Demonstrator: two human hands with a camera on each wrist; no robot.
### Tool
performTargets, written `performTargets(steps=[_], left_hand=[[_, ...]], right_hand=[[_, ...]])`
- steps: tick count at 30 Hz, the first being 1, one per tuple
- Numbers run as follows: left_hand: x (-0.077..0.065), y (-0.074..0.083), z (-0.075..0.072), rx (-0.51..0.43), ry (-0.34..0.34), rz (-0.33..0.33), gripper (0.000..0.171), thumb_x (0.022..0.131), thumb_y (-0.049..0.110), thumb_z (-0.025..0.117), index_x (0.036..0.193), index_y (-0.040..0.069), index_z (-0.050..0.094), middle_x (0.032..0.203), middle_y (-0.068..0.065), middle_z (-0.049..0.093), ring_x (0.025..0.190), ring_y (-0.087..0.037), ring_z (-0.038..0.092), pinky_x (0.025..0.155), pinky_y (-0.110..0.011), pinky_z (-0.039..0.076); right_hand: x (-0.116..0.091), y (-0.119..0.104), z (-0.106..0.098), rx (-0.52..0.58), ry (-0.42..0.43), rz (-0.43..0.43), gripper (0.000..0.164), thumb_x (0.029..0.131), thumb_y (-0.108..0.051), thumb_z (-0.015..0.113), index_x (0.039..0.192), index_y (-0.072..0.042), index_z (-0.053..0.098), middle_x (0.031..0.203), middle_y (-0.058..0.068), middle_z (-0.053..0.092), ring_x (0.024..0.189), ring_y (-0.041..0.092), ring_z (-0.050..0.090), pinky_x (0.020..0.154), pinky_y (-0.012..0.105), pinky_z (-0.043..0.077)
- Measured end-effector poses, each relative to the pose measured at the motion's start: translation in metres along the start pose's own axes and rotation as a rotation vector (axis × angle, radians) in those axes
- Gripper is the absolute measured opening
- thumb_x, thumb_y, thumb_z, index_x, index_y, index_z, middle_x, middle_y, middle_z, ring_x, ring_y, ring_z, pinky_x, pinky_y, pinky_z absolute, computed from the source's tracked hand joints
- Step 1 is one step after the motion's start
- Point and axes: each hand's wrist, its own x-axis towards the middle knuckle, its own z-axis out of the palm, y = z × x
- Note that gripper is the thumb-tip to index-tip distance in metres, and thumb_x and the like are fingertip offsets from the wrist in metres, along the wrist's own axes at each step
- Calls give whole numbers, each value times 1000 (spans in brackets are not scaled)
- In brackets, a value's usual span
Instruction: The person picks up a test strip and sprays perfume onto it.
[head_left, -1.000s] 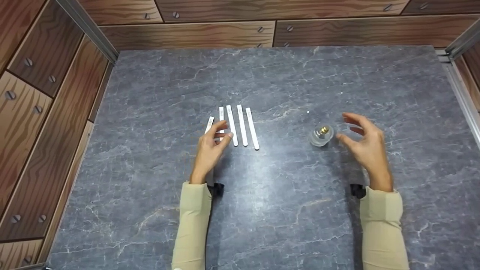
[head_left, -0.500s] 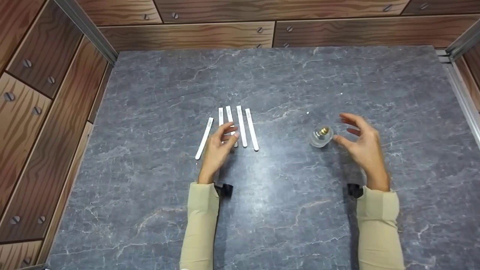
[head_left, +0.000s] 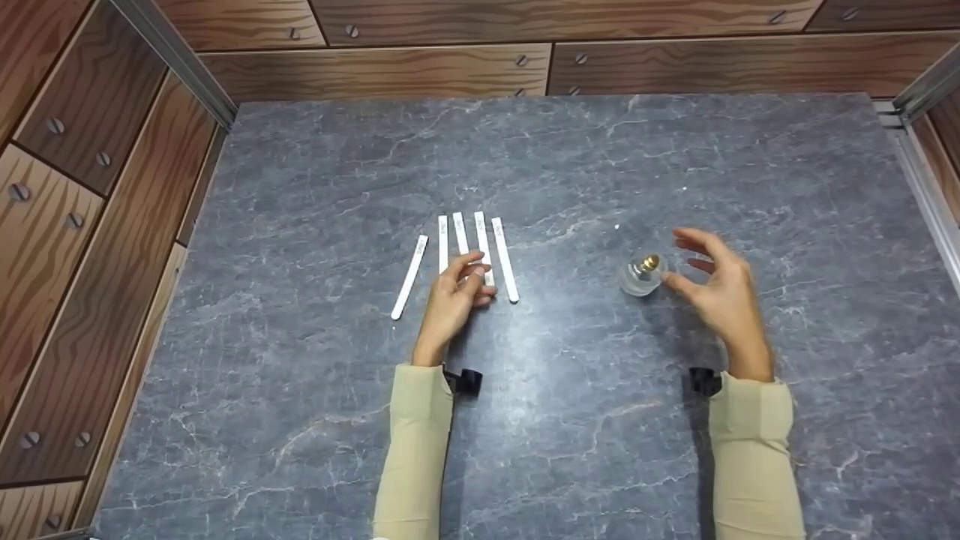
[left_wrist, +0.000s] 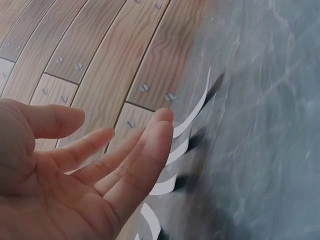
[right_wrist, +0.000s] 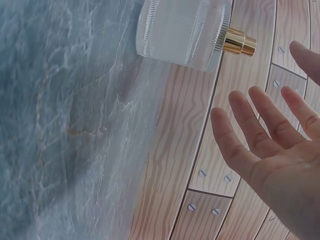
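Several slim white paper strips (head_left: 505, 262) with small print at their far ends lie side by side on the table, fanned slightly. The leftmost strip (head_left: 409, 277) sits a little apart and slants. My left hand (head_left: 454, 300) hovers over the middle strips, hiding their near ends; its fingers are loosely bent, and the left wrist view shows nothing held. A clear ribbed glass bottle (right_wrist: 182, 35) with a gold spray nozzle (right_wrist: 240, 42), like a perfume bottle, stands at the right. Beside it is my right hand (head_left: 720, 292), fingers spread and relaxed, the thumb tip right at the bottle's edge in the head view.
The grey marbled tabletop (head_left: 570, 420) is bounded by wood-print panels (head_left: 375, 71) at the back and left. A metal rail (head_left: 926, 202) runs along the right side. Tiny white specks (head_left: 616, 226) lie beyond the bottle.
My left hand has moved right across the strips, uncovering the leftmost one, and its fingers have drawn closer together. My right hand has shifted slightly left toward the bottle.
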Motion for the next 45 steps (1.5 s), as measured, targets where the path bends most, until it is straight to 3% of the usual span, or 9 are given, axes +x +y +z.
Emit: performTargets(steps=[15,24,28,32,37,42,45], left_hand=[[5,-3,13,-10,10,-144,35,105,7,50,138,-4,53,122,-21,64,86,-30,75,62,-32,65],[12,-3,21,69,56,-152,34,103,4,54,136,-3,55,117,-19,67,78,-26,75,55,-29,63],[15,-3,27,141,82,-140,36,99,2,59,134,-2,57,118,-15,69,69,-17,71,51,-24,60],[17,-4,31,269,116,-119,37,93,1,65,130,0,61,116,-10,72,60,-9,66,45,-19,54],[23,-2,32,383,99,-100,39,92,2,68,131,3,63,120,-6,72,56,-7,64,45,-17,52],[27,1,34,446,117,-68,38,92,2,69,130,4,65,119,-4,73,63,-15,71,55,-20,56],[27,0,37,546,156,-35,42,87,6,75,129,7,66,117,-1,74,86,-21,74,73,-28,59]], right_hand=[[0,-3,0,-16,-18,2,56,80,17,77,132,10,59,128,26,61,118,35,58,103,41,53],[0,-3,-2,-32,-17,8,56,80,14,78,132,8,59,126,26,63,118,33,58,101,38,53],[0,-3,-2,-28,-17,9,57,79,16,77,132,9,59,126,26,63,118,33,58,102,37,53],[0,-2,-1,-22,-23,13,57,80,14,78,133,8,59,128,27,62,118,32,57,101,31,53],[0,0,-3,-22,-11,10,57,79,14,79,132,8,60,129,25,62,118,31,58,98,23,52],[0,2,-2,-8,-19,12,57,79,15,78,132,9,59,130,26,62,118,33,58,97,19,51],[0,3,-2,-4,-19,14,57,79,16,78,132,10,59,130,27,61,118,34,58,97,21,52]])
